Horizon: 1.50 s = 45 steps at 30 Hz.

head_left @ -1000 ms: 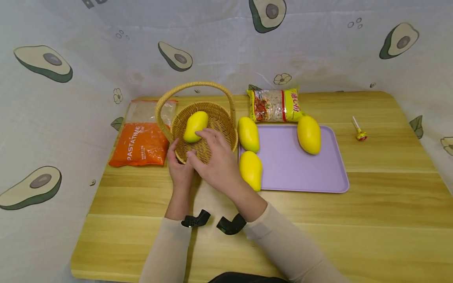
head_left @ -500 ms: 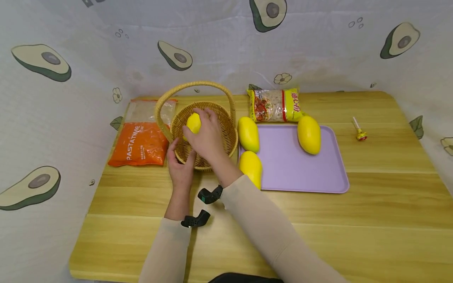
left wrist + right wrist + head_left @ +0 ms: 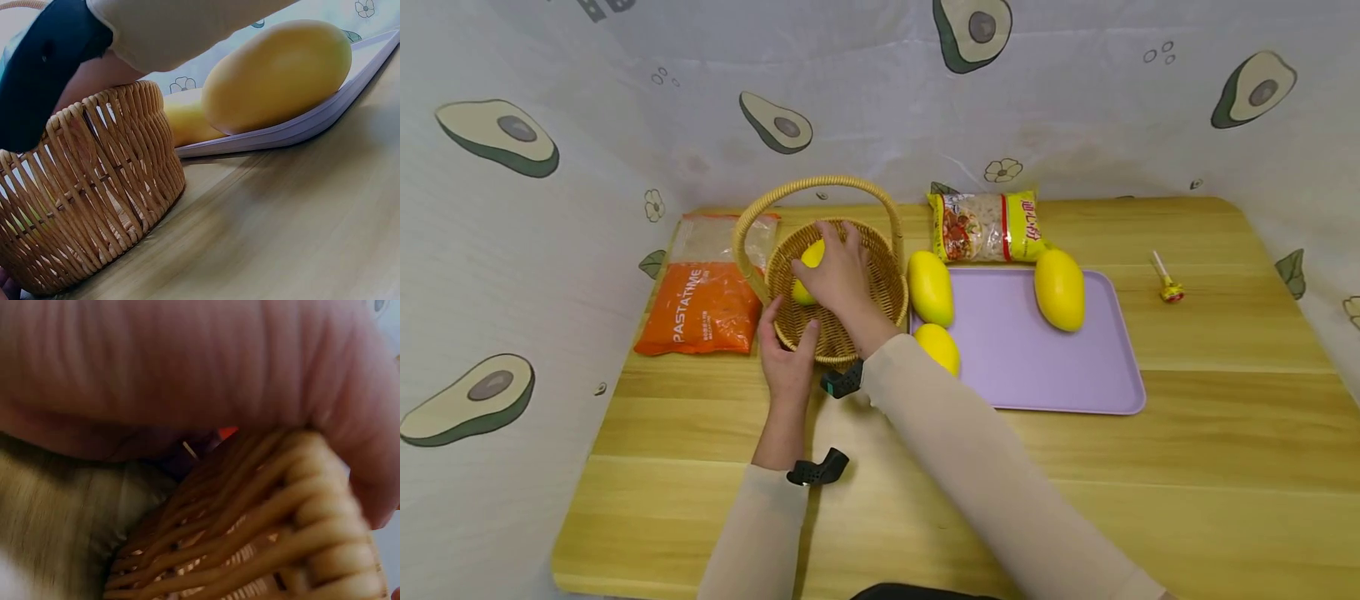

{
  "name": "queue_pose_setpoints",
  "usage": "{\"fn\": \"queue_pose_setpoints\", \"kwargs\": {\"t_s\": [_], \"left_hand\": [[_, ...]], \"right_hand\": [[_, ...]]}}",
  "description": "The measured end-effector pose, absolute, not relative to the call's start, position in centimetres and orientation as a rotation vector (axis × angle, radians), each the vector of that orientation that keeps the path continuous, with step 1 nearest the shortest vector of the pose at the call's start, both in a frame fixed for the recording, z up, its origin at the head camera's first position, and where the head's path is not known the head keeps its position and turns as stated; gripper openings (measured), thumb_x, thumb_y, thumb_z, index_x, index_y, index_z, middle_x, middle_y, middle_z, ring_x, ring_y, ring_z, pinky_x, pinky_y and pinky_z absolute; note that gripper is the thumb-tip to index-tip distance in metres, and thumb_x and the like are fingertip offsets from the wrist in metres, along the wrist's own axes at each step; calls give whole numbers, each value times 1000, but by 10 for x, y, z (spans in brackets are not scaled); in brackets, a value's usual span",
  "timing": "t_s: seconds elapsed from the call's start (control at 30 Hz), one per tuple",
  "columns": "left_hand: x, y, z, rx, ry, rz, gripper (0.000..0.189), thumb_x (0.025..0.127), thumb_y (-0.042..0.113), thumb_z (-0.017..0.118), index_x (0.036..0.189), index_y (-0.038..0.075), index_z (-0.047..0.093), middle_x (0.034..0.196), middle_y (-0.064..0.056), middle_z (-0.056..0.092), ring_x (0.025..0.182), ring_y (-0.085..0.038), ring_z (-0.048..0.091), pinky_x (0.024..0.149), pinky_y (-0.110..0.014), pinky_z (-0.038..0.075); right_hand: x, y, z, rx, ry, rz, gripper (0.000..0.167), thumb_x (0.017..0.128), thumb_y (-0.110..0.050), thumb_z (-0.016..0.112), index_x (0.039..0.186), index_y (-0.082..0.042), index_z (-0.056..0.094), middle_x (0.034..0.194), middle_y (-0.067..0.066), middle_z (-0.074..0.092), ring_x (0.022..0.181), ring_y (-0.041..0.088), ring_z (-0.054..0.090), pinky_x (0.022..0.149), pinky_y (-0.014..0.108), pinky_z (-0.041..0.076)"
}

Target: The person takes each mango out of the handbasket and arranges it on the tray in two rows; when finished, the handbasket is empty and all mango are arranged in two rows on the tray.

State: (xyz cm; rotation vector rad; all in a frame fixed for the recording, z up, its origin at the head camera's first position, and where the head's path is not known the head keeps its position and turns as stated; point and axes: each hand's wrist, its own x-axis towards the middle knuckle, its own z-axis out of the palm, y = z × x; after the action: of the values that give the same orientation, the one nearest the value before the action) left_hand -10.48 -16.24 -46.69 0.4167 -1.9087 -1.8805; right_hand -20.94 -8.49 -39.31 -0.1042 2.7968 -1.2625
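Note:
A round wicker basket [image 3: 880,250] with a tall arched handle stands at the table's back left. A yellow mango [image 3: 812,254] with a greenish end lies inside it, partly covered by my right hand [image 3: 842,275]. That hand reaches over the near rim, its thumb and fingers around the mango. My left hand [image 3: 787,367] holds the basket's near left side, thumb and fingers spread along the wall. In the left wrist view the basket wall [image 3: 119,175] fills the left. The right wrist view has blurred skin over the basket rim [image 3: 312,506]; the mango is hidden there.
A lilac tray [image 3: 1037,367] right of the basket bears several mangoes [image 3: 1060,290], one partly behind my right sleeve. An orange PASTATIME bag [image 3: 700,308] lies left of the basket. A yellow food packet [image 3: 985,227] and a lollipop [image 3: 1168,283] are farther right.
My right hand has moved forward and slightly left, deeper into the basket and over the mango, with its fingers now around it. My left hand has stayed at the basket.

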Motion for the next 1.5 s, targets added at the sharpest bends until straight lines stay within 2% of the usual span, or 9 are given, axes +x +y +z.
{"fn": "queue_pose_setpoints", "kwargs": {"t_s": [0.23,0.47,0.87,1.5], "left_hand": [[-105,-164,-466,409,-1922,-1858,61,89,13,73,145,9,49,157,-6,44,143,-26,44,120,-45,37],[-104,-165,-464,410,-1941,-1847,62,89,15,73,146,9,49,158,-5,43,146,-24,41,122,-44,35],[-105,-165,-466,436,-1942,-1855,62,88,14,73,145,9,50,157,-6,43,146,-25,40,123,-45,32],[-105,-163,-467,428,-1949,-1839,61,88,15,73,144,8,50,157,-7,44,146,-24,40,123,-43,31]], "right_hand": [[-211,-88,-400,-116,2798,-1231,76,92,-45,73,157,-28,38,167,14,20,148,39,32,116,53,40],[-212,-90,-404,-103,2783,-1236,79,90,-46,75,157,-27,38,167,15,20,143,42,38,110,54,46],[-213,-91,-408,-69,2757,-1171,82,89,-49,75,158,-32,34,168,12,14,143,46,39,110,52,48],[-214,-90,-413,-51,2769,-1074,84,89,-55,72,159,-30,33,167,13,18,139,42,44,107,49,50]]}}
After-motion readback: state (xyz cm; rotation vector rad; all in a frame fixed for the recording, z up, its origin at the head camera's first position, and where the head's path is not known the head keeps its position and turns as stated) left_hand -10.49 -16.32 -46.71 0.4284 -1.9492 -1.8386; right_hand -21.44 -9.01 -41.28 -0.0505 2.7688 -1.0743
